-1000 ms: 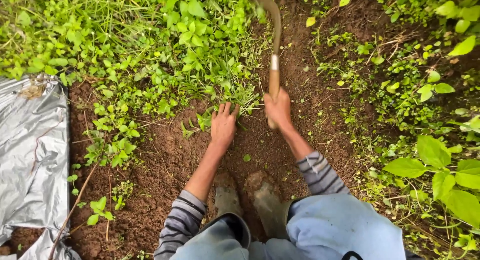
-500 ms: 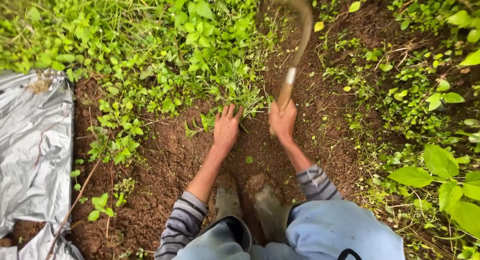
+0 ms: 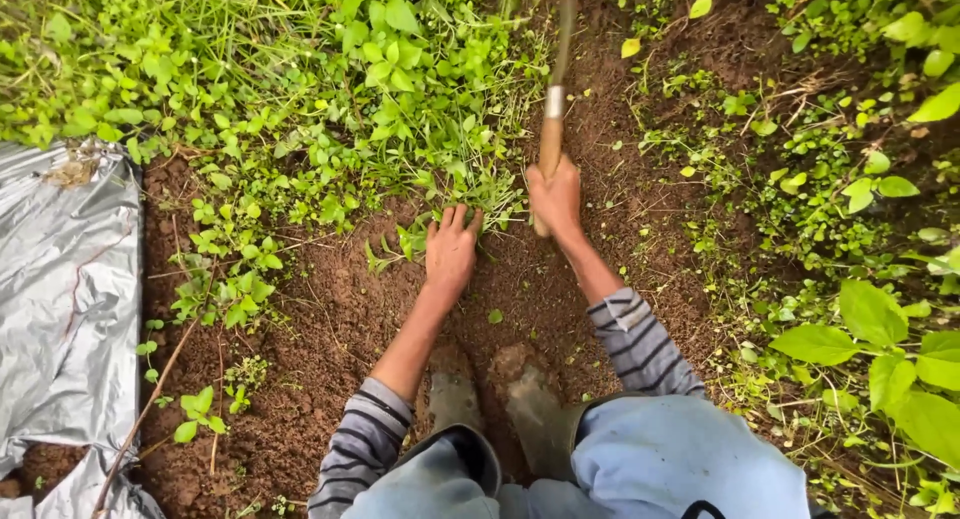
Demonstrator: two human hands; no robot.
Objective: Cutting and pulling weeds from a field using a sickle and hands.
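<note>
Nearest the camera, the person is crouching on two mud-caked boots planted on bare brown soil, striped sleeves pushed up. The left hand is reaching forward with fingers spread and curling into a clump of low weeds at the edge of the cleared patch, seemingly to steady them. Beyond, the right hand is wrapping fully closed around the wooden handle of a sickle, its curved blade raised and blurred above the green growth, well clear of the left hand.
</note>
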